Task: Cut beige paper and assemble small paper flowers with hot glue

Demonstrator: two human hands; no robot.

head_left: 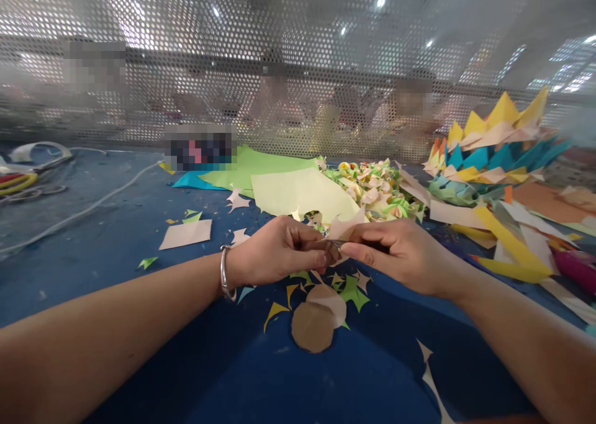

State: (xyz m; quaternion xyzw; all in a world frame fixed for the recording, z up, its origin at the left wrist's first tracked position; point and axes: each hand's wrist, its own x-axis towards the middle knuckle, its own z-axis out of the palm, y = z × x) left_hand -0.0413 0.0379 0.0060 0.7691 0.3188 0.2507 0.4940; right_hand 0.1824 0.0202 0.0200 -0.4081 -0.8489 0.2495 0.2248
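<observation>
My left hand (274, 250), with a silver bracelet at the wrist, is closed in a pinch at the middle of the table. Facing it, my right hand (405, 253) is pinched too, its thumb pointing left. A pale pink piece of paper (347, 226) is held between the fingertips of both hands; its lower part is hidden by the fingers. Just below lie a brown cardboard disc (311, 328) and a pale paper circle (333, 303) partly under it. Green, yellow and pink paper scraps (354, 292) are scattered around them.
Behind my hands lie a cream sheet (302, 191), a green sheet (256, 166) and a heap of small folded paper pieces (372, 188). Zigzag-cut paper crowns (503, 144) stand at right beside paper strips (516, 241). A white cord (102, 197) crosses the left. A perforated metal screen (298, 51) rises behind.
</observation>
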